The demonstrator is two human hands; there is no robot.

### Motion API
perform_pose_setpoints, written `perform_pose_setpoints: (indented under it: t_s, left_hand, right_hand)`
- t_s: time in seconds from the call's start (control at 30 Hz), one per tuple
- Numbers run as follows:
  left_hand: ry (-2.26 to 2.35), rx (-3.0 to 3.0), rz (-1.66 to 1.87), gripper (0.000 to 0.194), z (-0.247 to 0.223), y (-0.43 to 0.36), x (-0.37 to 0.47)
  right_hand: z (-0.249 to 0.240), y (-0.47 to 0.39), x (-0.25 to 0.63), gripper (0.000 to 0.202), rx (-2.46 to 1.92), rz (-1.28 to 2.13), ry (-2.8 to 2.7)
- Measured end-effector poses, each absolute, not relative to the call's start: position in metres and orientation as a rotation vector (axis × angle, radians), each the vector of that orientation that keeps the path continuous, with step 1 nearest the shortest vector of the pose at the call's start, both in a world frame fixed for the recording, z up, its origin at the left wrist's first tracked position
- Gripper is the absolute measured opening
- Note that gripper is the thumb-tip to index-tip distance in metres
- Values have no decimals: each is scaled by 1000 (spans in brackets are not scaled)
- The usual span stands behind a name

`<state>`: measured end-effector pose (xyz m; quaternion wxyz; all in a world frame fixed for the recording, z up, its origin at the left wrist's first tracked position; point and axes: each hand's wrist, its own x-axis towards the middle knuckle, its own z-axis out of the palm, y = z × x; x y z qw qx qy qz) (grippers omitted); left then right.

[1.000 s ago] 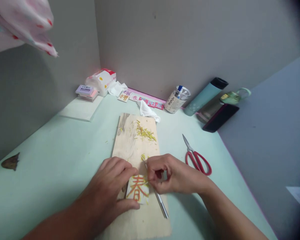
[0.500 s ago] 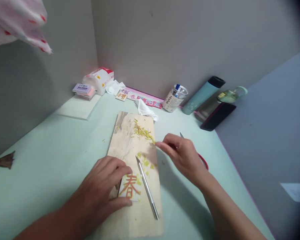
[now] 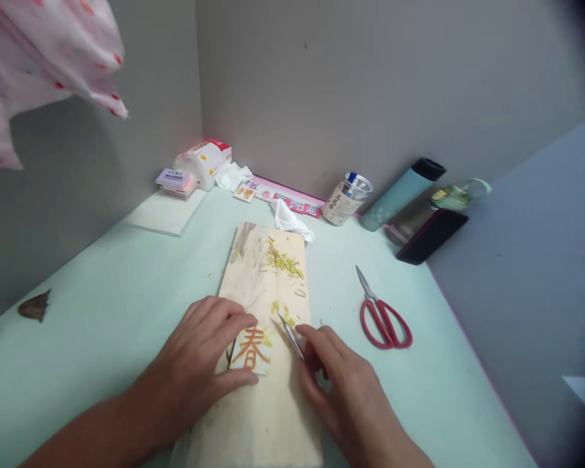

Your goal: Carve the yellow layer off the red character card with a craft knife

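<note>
A long wooden board (image 3: 253, 416) lies on the pale green table. On it is a white square tile (image 3: 251, 351) with a red character and yellow-green marks at its right side. My left hand (image 3: 202, 354) grips the tile by its upper and lower edges, thumb below. Just right of the tile, my right hand (image 3: 338, 377) has its fingers closed on a silver craft knife (image 3: 291, 337), blade pointing up and left over the board. Yellow-green shavings (image 3: 283, 260) are heaped on the board's far part, with more scraps near the blade.
Red-handled scissors (image 3: 383, 318) lie right of the board. Behind stand a clear cup (image 3: 344, 201), a teal bottle (image 3: 402, 195), a greenish bottle (image 3: 412, 218) and a dark phone (image 3: 431, 235). Tissues (image 3: 207, 159) and lettered tiles (image 3: 297, 205) line the back; pink cloth (image 3: 68, 52) hangs upper left.
My right hand has come down and left from the shavings and taken hold of the knife, which lay on the board. The scissors are now uncovered. My left hand still holds the tile.
</note>
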<state>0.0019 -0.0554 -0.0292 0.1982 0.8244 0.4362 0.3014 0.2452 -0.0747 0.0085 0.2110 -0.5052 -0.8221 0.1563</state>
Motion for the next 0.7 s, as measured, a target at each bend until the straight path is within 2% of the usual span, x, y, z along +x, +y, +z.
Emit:
perform_pose_setpoints:
  t_s: [0.2, 0.43, 0.7]
  left_hand:
    - [1211, 2279, 833, 54, -29, -54, 2]
    - [1210, 2277, 824, 50, -30, -54, 0]
    - [1215, 2264, 843, 45, -32, -55, 0]
  right_hand:
    - [9, -80, 268, 30, -1296, 606, -2149]
    - [5, -90, 267, 41, -1157, 697, -2310]
    - [-3, -89, 261, 38, -1070, 277, -2437]
